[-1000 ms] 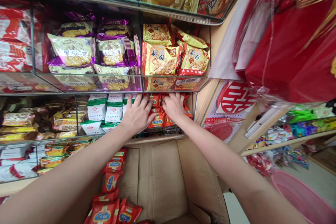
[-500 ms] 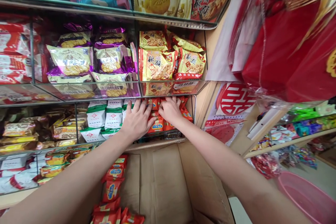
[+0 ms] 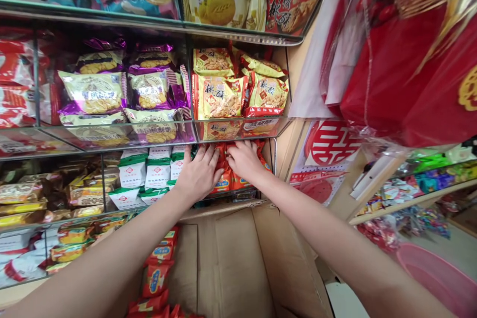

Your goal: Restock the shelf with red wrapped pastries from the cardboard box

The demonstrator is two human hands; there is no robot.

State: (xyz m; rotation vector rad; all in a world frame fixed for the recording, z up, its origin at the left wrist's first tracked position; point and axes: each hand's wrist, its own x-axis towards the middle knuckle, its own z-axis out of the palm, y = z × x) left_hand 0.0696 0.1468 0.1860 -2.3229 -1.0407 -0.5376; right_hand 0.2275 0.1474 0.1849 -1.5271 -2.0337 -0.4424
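Observation:
Both my hands reach into a lower shelf compartment of small red packets (image 3: 222, 184). My left hand (image 3: 199, 171) lies over the compartment's left part, palm down, its fingers stretched out and apart on the packets. Beside it on the right, my right hand (image 3: 245, 163) presses on the same packets with its fingers extended forward and slightly bent. Neither hand shows a packet in its grasp; the fingertips are partly hidden under the shelf above. White-and-green packets (image 3: 158, 174) stand left of my left hand. Below my arms, more red packets (image 3: 156, 278) lie in an open cardboard box (image 3: 227, 258).
A clear shelf lip (image 3: 238, 129) runs just above my hands, with yellow-and-red cookie packets (image 3: 219, 97) behind it. Purple-edged packets (image 3: 97, 92) sit farther left. A red bag (image 3: 406, 74) hangs at the right, and a pink basin (image 3: 432, 278) stands low down.
The view has shifted slightly. Both hands remain on the red packets, with the left fingers pushed a little farther in and to the right.

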